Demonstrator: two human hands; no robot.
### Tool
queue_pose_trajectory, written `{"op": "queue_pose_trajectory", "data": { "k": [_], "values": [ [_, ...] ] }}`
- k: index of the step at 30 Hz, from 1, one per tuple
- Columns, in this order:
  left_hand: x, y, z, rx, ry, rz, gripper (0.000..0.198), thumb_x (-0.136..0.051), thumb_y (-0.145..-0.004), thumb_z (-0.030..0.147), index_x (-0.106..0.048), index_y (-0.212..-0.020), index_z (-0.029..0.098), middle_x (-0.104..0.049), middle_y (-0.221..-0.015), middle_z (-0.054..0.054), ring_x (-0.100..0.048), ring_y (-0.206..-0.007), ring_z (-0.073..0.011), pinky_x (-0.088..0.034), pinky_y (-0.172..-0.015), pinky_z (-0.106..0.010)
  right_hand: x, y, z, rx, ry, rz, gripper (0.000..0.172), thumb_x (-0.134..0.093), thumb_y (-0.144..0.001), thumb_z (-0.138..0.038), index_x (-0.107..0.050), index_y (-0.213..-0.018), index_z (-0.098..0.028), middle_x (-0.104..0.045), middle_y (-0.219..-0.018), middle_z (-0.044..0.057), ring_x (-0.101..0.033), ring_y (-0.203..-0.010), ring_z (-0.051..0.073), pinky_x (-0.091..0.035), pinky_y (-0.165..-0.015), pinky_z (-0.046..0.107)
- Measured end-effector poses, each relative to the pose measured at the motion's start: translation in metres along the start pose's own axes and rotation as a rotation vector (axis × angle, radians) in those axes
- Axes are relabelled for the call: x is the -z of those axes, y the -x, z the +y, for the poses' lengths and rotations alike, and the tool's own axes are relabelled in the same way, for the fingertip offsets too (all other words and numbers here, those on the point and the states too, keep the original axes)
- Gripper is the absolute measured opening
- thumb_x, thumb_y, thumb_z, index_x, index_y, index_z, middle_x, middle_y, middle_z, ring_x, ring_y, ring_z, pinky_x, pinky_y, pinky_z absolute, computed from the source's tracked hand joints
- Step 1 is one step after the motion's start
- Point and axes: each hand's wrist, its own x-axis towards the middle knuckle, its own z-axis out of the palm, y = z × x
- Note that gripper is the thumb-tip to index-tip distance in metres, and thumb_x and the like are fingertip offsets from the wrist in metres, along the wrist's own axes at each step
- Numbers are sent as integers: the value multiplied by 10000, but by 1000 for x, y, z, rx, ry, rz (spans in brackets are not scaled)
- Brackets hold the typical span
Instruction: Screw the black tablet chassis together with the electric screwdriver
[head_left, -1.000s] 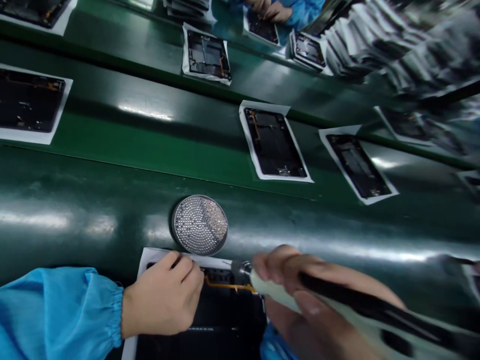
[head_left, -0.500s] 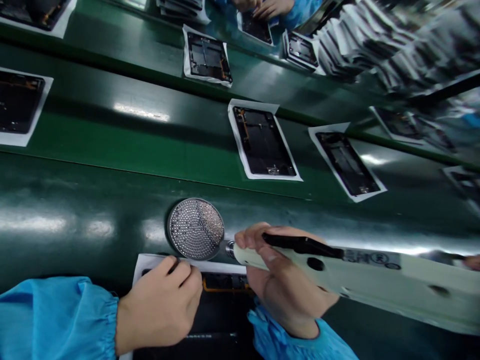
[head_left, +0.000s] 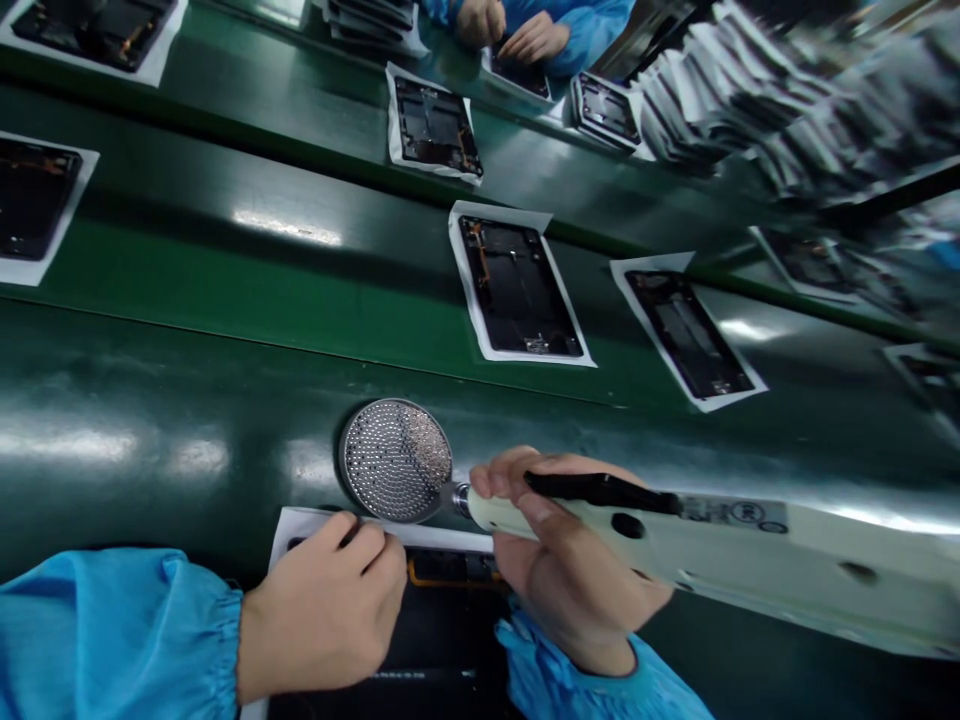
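My right hand (head_left: 566, 545) grips a cream electric screwdriver (head_left: 720, 555) with a black lever, held nearly level and pointing left. Its metal nose is at the right edge of a round perforated screw dish (head_left: 395, 460); the small screws lie mostly on the dish's right side. My left hand (head_left: 330, 600) is closed, knuckles up, over the upper left part of a dark tablet housing (head_left: 442, 640) on white sheeting. What the left fingertips hold, if anything, is hidden. An orange flex cable (head_left: 450, 578) shows near the housing's top edge, between my hands.
On the green belt (head_left: 247, 275) ahead lie several tablet housings (head_left: 521, 285) on white sheets. Across it, a co-worker's hands (head_left: 517, 40) are over another housing. White-sheeted stacks (head_left: 705, 90) stand at the upper right, with a smaller stack (head_left: 371, 22) at the top.
The housings on the middle belt have shifted slightly left, and those on the far belt right. The co-worker's hands show more fully. My hands and the screwdriver have hardly moved.
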Motion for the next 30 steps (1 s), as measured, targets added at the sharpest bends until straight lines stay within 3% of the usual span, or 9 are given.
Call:
{"op": "queue_pose_trajectory", "data": {
  "k": [16, 21, 26, 30],
  "values": [
    [-1, 1, 0, -1, -31, 28, 254, -481, -949, 140, -695, -1046, 43, -668, -990, -152, -600, -821, -242, -479, -689, -380, 0, 1, 4, 2, 6, 6, 218, -655, -755, -72, -733, -895, -220, -627, -668, 8, -588, -651, 168, -513, -591, 311],
    [-2, 4, 1, 5, -16, 45, 250, -463, -936, 109, -701, -985, 48, -674, -965, -168, -599, -801, -244, -466, -694, -406, 2, 2, -12, -19, 7, 24, 225, -705, -768, -105, -746, -938, -246, -615, -670, -1, -570, -654, 166, -506, -596, 316],
    [-2, 4, 2, 24, 14, 40, 276, -441, -939, 108, -711, -901, 66, -675, -940, -168, -590, -789, -248, -458, -667, -395, 1, 15, -39, -143, 8, -160, 177, -705, -833, -173, -728, -981, -268, -553, -664, -3, -531, -662, 163, -502, -589, 328],
    [-1, 2, 2, 28, 21, 47, 278, -447, -938, 117, -715, -904, 51, -675, -904, -172, -587, -776, -251, -456, -653, -388, -1, 29, -39, -189, 49, -333, 238, -613, -894, -138, -678, -1077, -275, -562, -715, 15, -556, -704, 183, -502, -613, 361]
  ]
}}
